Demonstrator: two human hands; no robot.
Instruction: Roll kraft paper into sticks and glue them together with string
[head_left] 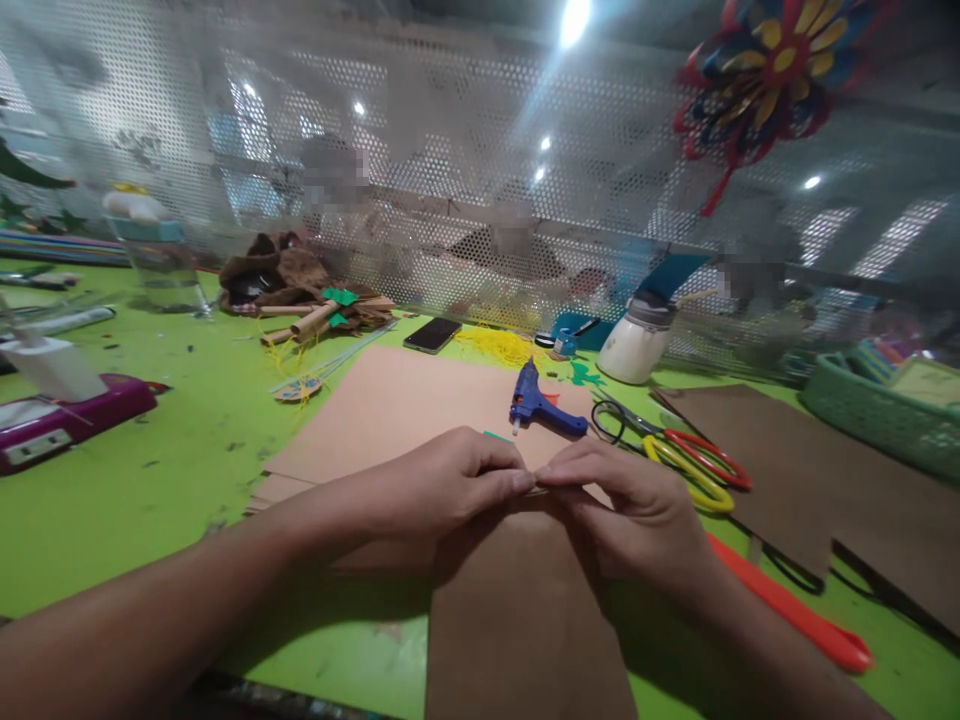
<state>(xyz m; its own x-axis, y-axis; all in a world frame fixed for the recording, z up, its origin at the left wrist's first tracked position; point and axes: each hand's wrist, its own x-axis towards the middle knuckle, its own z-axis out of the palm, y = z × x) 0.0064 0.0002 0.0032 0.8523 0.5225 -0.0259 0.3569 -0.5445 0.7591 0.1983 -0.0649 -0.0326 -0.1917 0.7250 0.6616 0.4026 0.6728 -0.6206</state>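
A strip of brown kraft paper (pixel 525 610) reaches from the near table edge up to my fingers. My left hand (pixel 457 480) pinches its far edge between thumb and fingers. My right hand (pixel 630 500) pinches the same edge just to the right, the fingertips of both hands almost touching. Beneath them lies a stack of light brown sheets (pixel 390 410). A blue glue gun (pixel 536 400) rests on the stack beyond my hands. Scissors with red and yellow handles (pixel 690 465) lie to the right of my right hand.
At left is a purple power strip (pixel 82 420) with a white plug. Behind the stack are a phone (pixel 433 335), yellow shredded strands (pixel 499 345) and a white bottle (pixel 637 335). Dark brown sheets (pixel 795 460), a green basket (pixel 885 410) and an orange-red handle (pixel 795 605) occupy the right.
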